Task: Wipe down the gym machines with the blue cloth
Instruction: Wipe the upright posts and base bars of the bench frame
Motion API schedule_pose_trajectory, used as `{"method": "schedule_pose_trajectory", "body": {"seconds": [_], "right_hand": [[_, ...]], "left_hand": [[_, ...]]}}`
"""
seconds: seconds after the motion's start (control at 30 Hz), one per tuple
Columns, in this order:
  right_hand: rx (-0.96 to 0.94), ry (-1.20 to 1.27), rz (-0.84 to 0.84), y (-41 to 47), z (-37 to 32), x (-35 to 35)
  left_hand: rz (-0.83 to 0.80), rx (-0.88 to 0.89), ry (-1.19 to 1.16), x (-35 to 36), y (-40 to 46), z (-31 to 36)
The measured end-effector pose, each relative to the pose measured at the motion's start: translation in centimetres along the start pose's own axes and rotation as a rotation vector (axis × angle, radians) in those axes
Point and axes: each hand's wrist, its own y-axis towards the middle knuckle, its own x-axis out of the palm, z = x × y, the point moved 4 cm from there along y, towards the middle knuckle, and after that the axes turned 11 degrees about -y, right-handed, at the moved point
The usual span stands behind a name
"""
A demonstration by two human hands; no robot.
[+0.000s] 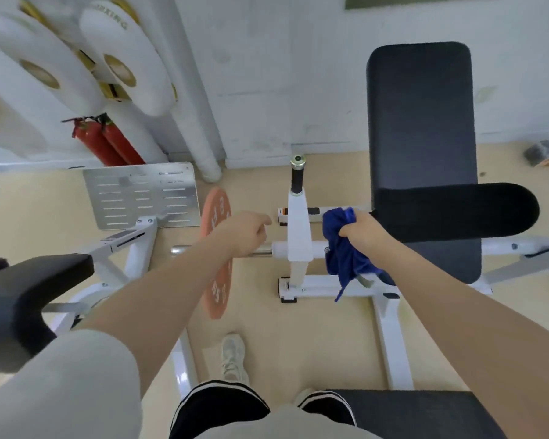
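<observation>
Gym floor, cloth-gripping right hand

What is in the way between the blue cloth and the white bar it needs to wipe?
Nothing visible. The right hand grips the blue cloth right beside the white upright bar, with only open air between them. The left hand is on the bar's other side, by the orange weight plate.

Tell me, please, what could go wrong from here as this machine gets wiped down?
The blue cloth, bunched in the right hand, trails a loose tail that might snag on the white frame. The left hand sits on the chrome sleeve beside the orange weight plate, so fingers might get pinched if it slides.
</observation>
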Motion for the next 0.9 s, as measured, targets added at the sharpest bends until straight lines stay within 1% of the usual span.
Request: {"method": "schedule_pose_trajectory", "body": {"seconds": [0.2, 0.37, 0.53, 0.67, 0.8, 0.9], "right_hand": [[-0.04, -0.011, -0.055, 2.6, -6.4, 4.3], [0.038, 0.025, 0.0, 6.7, -9.4, 6.1], [0.175, 0.21, 0.122, 9.8, -12.9, 7.6], [0.237, 0.198, 0.19, 10.7, -16.1, 8.2], [0.267, 0.137, 0.209, 11.2, -18.4, 8.2], [0.26, 0.09, 0.202, 12.3, -18.9, 8.4]], "left_hand": [[0.091, -0.035, -0.055, -4.2, 0.4, -6.9], [-0.009, 0.033, 0.012, -7.9, 5.6, -10.3], [-0.104, 0.166, 0.096, -12.6, 12.1, -12.6], [-0.166, 0.275, 0.127, -15.3, 15.1, -13.1], [-0.219, 0.325, 0.117, -17.1, 16.3, -13.9], [-0.186, 0.341, 0.166, -18.7, 17.7, -15.4]]}}
